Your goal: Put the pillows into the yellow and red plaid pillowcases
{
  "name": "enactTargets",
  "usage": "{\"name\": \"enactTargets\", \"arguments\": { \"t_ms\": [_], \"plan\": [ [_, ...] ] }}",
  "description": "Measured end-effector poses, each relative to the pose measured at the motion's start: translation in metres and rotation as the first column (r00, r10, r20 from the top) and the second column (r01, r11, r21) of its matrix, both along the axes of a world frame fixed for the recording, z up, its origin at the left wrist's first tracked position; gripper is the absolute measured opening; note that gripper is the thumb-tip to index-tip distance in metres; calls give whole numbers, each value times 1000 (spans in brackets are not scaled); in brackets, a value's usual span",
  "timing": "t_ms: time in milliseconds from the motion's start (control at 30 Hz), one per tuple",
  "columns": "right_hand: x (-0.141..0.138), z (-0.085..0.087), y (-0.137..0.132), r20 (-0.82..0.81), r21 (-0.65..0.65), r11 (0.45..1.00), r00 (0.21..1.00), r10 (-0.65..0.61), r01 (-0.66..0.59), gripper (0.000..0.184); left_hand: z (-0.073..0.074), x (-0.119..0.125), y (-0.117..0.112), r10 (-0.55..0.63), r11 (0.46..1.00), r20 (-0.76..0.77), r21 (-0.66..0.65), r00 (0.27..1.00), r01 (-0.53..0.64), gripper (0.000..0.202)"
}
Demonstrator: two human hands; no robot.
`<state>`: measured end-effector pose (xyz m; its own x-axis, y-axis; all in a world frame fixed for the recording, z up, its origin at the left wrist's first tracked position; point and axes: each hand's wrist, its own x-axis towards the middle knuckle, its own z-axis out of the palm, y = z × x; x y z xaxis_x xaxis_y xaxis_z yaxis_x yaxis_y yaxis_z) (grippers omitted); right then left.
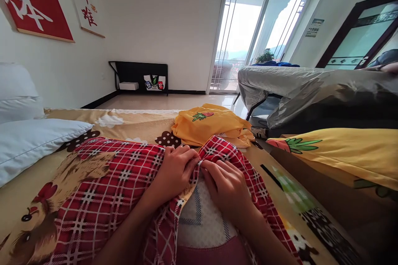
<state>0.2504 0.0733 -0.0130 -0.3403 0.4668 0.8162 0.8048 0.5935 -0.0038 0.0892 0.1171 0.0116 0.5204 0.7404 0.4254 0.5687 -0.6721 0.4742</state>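
Note:
A red plaid cloth lies spread over the bed in front of me, with a white knitted fabric showing inside its opening. My left hand is closed, its fingers pinching the plaid edge at the opening. Right beside it, my right hand is closed too, gripping the same edge. The fingertips of both hands nearly touch.
A folded yellow cloth with a strawberry print lies just beyond my hands. White pillows are at the left. Another yellow printed cloth covers something at the right. A grey covered piece of furniture stands behind it.

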Motion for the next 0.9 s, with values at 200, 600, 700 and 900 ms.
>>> {"name": "enactTargets", "arguments": {
  "t_ms": [200, 600, 700, 900],
  "plan": [
    [0, 1, -1, 91, 16, 1000, 996, 6, -7, 19, 1, -4, 3, -90, 994, 19, -68, 996, 91, 14],
    [-3, 4, -4, -36, 29, 998, 998, 52, -51, 11, 4, -7, 2, -155, 979, 147, -109, 977, 172, 24],
    [-2, 4, -4, -23, 3, 998, 998, 55, -55, 12, 2, -7, 2, -142, 975, 190, -140, 972, 170, 24],
    [-3, 3, -11, -17, 34, 998, 999, 47, -46, 11, 5, -7, -2, -161, 963, 224, -177, 961, 203, 25]
  ]
}}
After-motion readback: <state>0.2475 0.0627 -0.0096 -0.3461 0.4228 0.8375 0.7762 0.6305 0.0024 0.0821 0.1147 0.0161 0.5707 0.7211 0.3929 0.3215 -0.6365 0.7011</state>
